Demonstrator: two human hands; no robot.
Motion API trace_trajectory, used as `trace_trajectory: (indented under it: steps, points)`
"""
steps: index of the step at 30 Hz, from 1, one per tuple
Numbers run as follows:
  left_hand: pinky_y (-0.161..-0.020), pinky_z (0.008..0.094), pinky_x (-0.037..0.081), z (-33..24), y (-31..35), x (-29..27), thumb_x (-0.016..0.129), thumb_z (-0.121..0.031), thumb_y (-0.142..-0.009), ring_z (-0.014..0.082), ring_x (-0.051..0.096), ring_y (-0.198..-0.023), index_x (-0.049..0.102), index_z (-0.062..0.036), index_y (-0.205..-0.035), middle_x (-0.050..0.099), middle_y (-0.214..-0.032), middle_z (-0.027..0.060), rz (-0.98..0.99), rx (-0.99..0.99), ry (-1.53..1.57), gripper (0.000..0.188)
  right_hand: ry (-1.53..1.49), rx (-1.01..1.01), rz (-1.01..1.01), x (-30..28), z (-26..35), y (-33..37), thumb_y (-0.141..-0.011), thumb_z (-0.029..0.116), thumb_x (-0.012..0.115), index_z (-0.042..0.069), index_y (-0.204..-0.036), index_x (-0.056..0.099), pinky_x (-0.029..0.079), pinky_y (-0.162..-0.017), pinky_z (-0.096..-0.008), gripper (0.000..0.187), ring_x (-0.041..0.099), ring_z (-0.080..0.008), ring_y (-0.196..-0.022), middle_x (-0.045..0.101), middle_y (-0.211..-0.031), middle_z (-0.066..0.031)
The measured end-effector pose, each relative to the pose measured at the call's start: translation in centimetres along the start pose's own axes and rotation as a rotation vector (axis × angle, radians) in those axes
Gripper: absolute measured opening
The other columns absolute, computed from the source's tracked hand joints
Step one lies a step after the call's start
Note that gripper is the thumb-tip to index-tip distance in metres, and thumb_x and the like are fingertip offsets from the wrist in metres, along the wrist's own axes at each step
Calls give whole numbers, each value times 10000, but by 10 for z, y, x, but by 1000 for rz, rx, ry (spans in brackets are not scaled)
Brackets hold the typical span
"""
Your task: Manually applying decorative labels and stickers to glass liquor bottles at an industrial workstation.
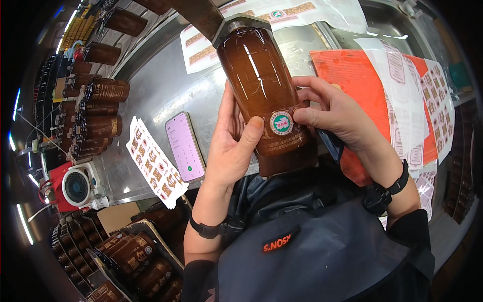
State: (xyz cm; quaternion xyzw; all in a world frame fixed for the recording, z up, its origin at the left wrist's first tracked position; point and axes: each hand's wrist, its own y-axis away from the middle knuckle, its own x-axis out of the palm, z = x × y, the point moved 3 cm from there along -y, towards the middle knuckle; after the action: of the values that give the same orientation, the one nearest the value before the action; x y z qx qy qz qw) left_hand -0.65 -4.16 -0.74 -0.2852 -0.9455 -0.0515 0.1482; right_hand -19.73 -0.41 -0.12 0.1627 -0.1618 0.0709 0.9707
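Observation:
A large brown bottle [259, 65] of dark liquid lies tilted in front of me, its neck end pointing away and resting by an angular bracket [220, 38]. My left hand [229, 148] is closed round its left side, thumb on the front. My right hand [334, 108] grips the lower right side with curled fingers. Its thumb presses at the right edge of a round green-and-white sticker [281, 126]. The sticker sits on the bottle's front, between both thumbs. The fingers behind the bottle are partly hidden.
A lit phone [185, 146] and a sticker sheet [153, 163] lie left on the metal table [146, 95]. More sheets [397, 85] cover an orange-red board [342, 70] at right. Brown bottles [105, 90] stand at far left, near a small fan [76, 186]; others fill a crate [141, 256] below.

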Motion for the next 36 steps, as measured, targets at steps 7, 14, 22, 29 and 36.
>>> trace_trajectory:
  steps: [7,14,22,29,36]
  points:
    - [-1161,365,237,2,1,-6,636,-186,-951,237,285,-1430,43,7,-1543,248,-1565,162,7,-3,35,860,34,17,-26,3,1,1,-837,136,716,4,-1374,453,465,-702,-195,613,594,-69,-896,616,-1104,-60]
    - [-1158,360,238,-1,1,-5,625,-125,-950,231,277,-1433,30,7,-1543,211,-1578,168,37,8,15,850,42,-3,-27,-1,-6,-2,-838,132,720,0,-1387,433,465,-710,-195,633,599,-78,-917,616,-1122,-69]
    - [-1155,362,249,1,1,-7,623,-111,-949,233,284,-1429,22,9,-1542,210,-1578,172,43,8,22,853,9,5,-19,-1,-7,-2,-843,101,718,5,-1395,426,473,-808,-216,631,609,-119,-1018,600,-1169,-80]
    - [-1155,357,251,0,1,-6,625,-133,-951,234,291,-1426,27,14,-1541,215,-1576,178,37,14,8,852,-13,20,-14,1,-4,-1,-846,108,722,2,-1398,423,470,-846,-228,637,606,-131,-1043,596,-1185,-86]
    - [-1155,359,250,1,0,-6,630,-186,-954,239,285,-1431,43,16,-1540,224,-1572,182,45,30,-23,854,-8,16,-19,1,-2,0,-836,94,725,-1,-1394,426,472,-854,-233,640,602,-125,-1034,598,-1176,-87]
